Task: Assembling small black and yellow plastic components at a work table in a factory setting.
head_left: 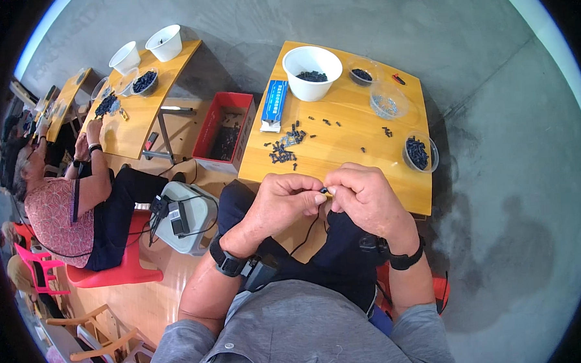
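Observation:
Just past the near edge of the wooden table [340,130], my left hand [282,202] and my right hand [369,199] meet fingertip to fingertip. Both pinch a small black part [324,190]; a bit of yellow shows beside it, too small to name. On the table beyond my left hand lies a loose heap of small black parts [281,153] with some shiny clear or metallic bits. A clear bowl [434,165] of black parts stands beyond my right hand, by the right edge.
A white bucket [298,63], a blue box [275,103], a clear bowl with small shiny pieces [389,104] and a red-and-black tool [398,79] are farther back. A red bin [207,127] stands on the floor at left. A person [64,204] sits at another table.

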The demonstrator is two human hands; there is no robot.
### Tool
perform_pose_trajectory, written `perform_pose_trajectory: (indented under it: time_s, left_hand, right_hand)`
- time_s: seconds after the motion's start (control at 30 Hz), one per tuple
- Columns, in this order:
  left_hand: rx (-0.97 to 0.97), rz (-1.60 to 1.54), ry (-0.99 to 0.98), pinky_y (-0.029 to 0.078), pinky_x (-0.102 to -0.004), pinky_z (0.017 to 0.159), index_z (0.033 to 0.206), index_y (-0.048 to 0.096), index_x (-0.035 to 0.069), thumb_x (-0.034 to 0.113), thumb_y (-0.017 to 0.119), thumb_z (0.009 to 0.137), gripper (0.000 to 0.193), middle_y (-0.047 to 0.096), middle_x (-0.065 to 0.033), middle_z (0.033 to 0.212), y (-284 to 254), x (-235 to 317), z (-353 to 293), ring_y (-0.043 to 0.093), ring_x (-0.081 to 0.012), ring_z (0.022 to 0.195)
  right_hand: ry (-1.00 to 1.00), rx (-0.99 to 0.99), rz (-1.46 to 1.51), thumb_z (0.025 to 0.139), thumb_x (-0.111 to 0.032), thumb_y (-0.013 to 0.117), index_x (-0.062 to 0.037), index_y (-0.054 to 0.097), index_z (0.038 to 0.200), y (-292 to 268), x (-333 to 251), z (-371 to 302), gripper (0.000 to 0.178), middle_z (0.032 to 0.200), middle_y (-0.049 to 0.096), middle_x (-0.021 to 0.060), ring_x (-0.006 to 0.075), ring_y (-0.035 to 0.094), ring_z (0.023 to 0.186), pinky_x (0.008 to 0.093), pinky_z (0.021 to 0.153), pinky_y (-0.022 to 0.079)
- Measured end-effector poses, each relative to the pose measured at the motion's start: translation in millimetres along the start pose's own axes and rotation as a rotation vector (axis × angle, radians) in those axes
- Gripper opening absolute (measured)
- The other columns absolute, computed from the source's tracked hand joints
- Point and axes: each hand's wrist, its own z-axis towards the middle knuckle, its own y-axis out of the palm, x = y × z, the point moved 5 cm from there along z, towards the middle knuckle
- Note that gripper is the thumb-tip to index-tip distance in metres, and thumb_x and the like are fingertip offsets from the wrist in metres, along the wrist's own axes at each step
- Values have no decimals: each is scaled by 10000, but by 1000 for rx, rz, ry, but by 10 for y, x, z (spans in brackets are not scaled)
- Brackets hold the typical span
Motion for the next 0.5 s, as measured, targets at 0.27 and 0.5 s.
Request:
perform_pose_trajectory:
  time_s: [0.27,0.5]
  left_hand:
    - [1,168,-26,518,-223,616,929,670,-37,16,639,848,101,653,-39,759,-22,30,28,614,-87,663]
    - [-2,102,-9,517,-224,615,918,671,-39,0,625,850,91,653,-42,764,-43,38,40,616,-87,668]
  right_hand:
    - [153,43,158,835,18,535,31,599,847,69,69,31,66,699,577,106,166,581,563,298,534,465]
    - [39,-10,17,831,7,547,34,590,835,32,26,57,51,682,561,102,166,561,551,306,533,460]
